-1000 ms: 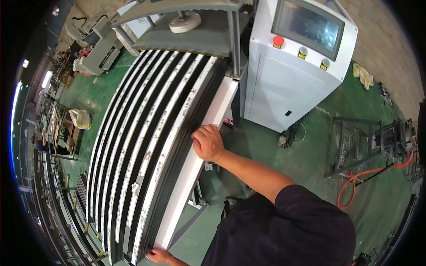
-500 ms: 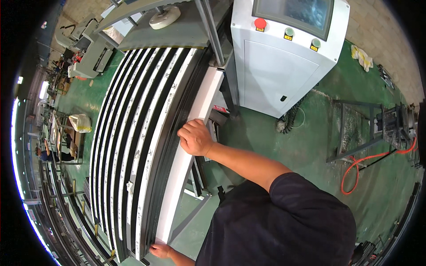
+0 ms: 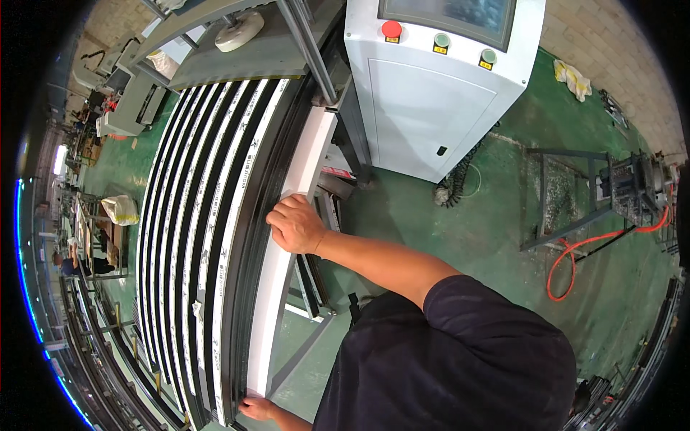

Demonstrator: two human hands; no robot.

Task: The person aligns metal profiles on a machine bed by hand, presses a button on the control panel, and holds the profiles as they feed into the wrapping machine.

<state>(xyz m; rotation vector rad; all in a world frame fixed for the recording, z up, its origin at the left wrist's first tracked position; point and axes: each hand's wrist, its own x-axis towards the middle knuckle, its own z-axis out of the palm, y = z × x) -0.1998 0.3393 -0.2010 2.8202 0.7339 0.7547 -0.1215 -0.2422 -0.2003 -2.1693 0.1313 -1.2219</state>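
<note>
My right hand [image 3: 296, 224] is closed, its fingers curled over the edge of a long dark profile bar [image 3: 253, 215]. That bar is the nearest of several long bars lying side by side, the others with white printed film strips [image 3: 215, 287] along them. At the near end of the stack, my left hand [image 3: 257, 408] closes on the end of the dark bar; its fingertips are partly hidden. A white rail [image 3: 262, 345] runs along the bars' near side, below my right hand. The far ends of the bars pass under a grey press plate [image 3: 237, 61].
A grey control cabinet [image 3: 424, 108] with a screen, a red button and green buttons stands at the far right. Further right are a metal stand [image 3: 568, 194] and an orange hose [image 3: 568, 251]. A rack of long bars [image 3: 93, 345] and a person [image 3: 72, 266] are at left.
The whole view has shifted slightly, so things sit a little further left. Both hands keep the same places along the dark bar.
</note>
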